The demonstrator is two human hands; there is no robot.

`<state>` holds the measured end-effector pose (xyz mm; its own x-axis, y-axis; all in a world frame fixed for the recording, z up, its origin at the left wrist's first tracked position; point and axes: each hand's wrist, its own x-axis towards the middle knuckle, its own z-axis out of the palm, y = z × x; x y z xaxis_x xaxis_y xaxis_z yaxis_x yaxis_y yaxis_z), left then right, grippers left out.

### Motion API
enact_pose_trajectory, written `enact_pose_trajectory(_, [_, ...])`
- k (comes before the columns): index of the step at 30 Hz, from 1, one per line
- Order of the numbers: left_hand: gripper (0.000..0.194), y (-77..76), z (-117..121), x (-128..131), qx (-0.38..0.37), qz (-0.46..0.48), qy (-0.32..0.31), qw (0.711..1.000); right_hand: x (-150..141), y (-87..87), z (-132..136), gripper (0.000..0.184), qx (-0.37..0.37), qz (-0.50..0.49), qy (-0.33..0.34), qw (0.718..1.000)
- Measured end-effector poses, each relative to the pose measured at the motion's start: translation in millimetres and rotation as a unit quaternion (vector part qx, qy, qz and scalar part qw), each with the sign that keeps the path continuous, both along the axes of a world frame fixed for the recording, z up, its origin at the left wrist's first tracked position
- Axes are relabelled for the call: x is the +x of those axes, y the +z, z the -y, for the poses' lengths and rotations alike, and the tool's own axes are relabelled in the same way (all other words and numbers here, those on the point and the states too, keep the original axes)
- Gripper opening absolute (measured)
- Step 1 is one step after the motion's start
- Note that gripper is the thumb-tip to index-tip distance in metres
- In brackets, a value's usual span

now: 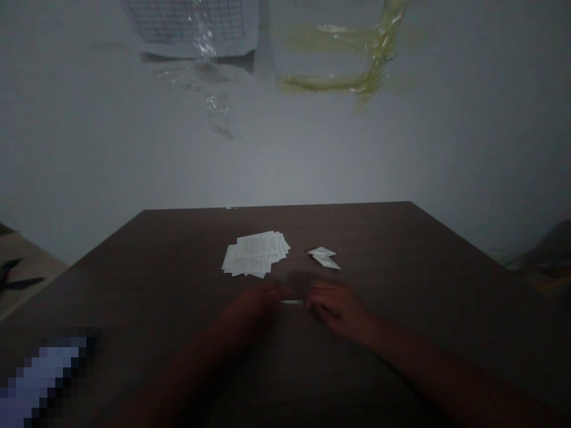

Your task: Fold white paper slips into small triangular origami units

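Observation:
A small white piece of paper [291, 302] spans the gap between my two hands, seen nearly edge-on as a thin strip. My left hand [261, 300], smeared by motion, is closed at the paper's left end. At its other end, my right hand [335, 304] has curled fingers gripping it. Just beyond the left hand lies a loose, fanned pile of printed paper slips [256, 254]. Past the right hand sit folded white paper pieces [325, 257] with pointed ends. The dim light hides the fingertips.
All this is on a dark brown wooden table [383, 249] whose far edge meets a pale wall [289, 154]. Taped paper [191, 24] and yellowish tape [330, 83] are on the wall. A pixelated, bluish-bright object [42, 377] lies at the near left.

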<state>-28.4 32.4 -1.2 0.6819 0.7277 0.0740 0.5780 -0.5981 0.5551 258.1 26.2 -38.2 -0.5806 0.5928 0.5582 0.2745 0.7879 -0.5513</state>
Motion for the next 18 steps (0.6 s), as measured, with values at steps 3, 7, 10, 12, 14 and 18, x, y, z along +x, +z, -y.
enact_pose_trajectory(3, [0.064,6.0,9.5,2.9,0.017,-0.017,-0.050,0.998,2.5,1.6,-1.8,0.027,-0.030,-0.010,-0.021,0.999])
enact_pose_trajectory(7, [0.060,1.4,24.1,12.4,0.030,-0.004,-0.028,0.999,0.2,-2.4,-1.7,0.023,-0.061,-0.043,-0.081,0.994])
enact_pose_trajectory(10, [0.051,-1.2,30.5,18.1,-0.001,0.027,-0.003,1.000,-4.6,-7.9,0.2,0.021,-0.044,-0.044,-0.069,0.996])
enact_pose_trajectory(12, [0.044,0.9,31.9,19.6,-0.028,0.062,0.002,0.998,-7.2,-10.4,1.2,0.019,-0.032,-0.045,-0.055,0.997])
enact_pose_trajectory(14, [0.035,3.7,31.1,19.8,-0.056,0.108,0.003,0.993,-8.5,-11.1,2.1,0.017,-0.027,-0.051,-0.049,0.997])
enact_pose_trajectory(18, [0.014,-0.2,23.8,20.3,-0.105,0.187,0.012,0.977,-9.6,-8.5,4.8,0.016,-0.036,-0.060,-0.041,0.997])
